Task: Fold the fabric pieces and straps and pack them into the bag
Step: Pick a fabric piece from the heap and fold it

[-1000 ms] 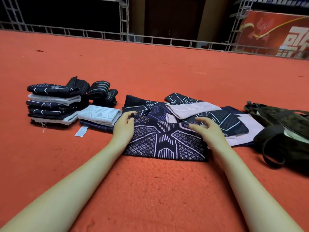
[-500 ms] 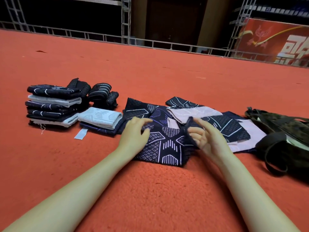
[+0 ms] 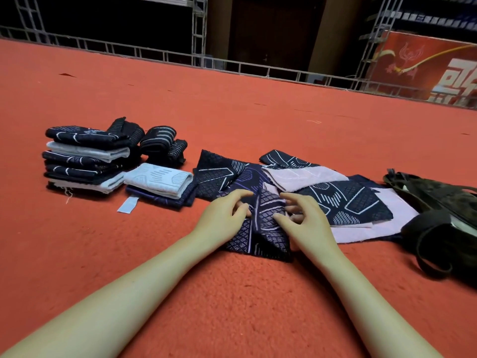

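A dark navy patterned fabric piece [image 3: 265, 228] lies on the red carpet right in front of me, bunched into a raised fold. My left hand [image 3: 222, 220] grips its left side with curled fingers. My right hand [image 3: 304, 220] pinches the folded-over right side. Behind it lies a loose pile of unfolded navy and pale pink pieces [image 3: 343, 200]. The dark camouflage bag [image 3: 446, 200] with black handles sits at the right. A tall stack of folded pieces [image 3: 85, 161], a smaller folded stack [image 3: 160, 182] and rolled striped straps [image 3: 162, 146] stand at the left.
A small white label [image 3: 127, 204] lies on the carpet before the smaller stack. Red carpet [image 3: 232, 306] stretches all round. A metal truss railing [image 3: 258, 68] borders the far edge, with a red banner [image 3: 426, 71] at the back right.
My right hand has brought the fabric's right side over to the left, making the piece narrower. Both hands have come close together on it.
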The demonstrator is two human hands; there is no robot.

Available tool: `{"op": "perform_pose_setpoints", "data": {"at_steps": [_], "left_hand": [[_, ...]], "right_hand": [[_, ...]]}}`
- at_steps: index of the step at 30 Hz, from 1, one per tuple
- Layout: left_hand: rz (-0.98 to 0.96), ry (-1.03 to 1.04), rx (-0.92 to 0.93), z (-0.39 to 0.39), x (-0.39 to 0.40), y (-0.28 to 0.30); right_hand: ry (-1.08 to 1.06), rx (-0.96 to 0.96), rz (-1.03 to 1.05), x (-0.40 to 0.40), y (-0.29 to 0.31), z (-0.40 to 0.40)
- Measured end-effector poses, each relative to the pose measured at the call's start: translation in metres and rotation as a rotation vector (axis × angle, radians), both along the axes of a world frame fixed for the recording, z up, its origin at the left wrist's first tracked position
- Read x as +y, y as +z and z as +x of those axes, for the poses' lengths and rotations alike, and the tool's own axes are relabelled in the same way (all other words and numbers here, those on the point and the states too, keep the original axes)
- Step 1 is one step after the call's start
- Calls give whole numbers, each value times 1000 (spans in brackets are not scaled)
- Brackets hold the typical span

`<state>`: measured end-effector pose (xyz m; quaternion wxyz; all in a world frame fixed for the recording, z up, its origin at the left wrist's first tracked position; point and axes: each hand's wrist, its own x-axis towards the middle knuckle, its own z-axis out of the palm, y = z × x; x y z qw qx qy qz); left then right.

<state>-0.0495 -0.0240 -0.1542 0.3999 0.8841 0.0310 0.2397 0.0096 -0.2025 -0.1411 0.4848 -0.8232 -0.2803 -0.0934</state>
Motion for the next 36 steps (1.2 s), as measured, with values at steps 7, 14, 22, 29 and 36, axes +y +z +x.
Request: {"op": "perform_pose_setpoints", "data": {"at_steps": [7,14,22,29,36], "left_hand": [[42,-54,43,-2,-3,1],[75,-92,117,0,-3,-1],[97,-72,157,-1,-5,1],[183,-36,65,0,-3,-6],[3,-42,-62,0,-13,-1]], "right_hand": [[77,-65,-174,2,-7,-2],[67,-46,-168,3,-5,-8],[-5,249,-23,8,-7,-3],[92,563,306,10,-8,-3],[79,428,510,6,7,-10]]}}
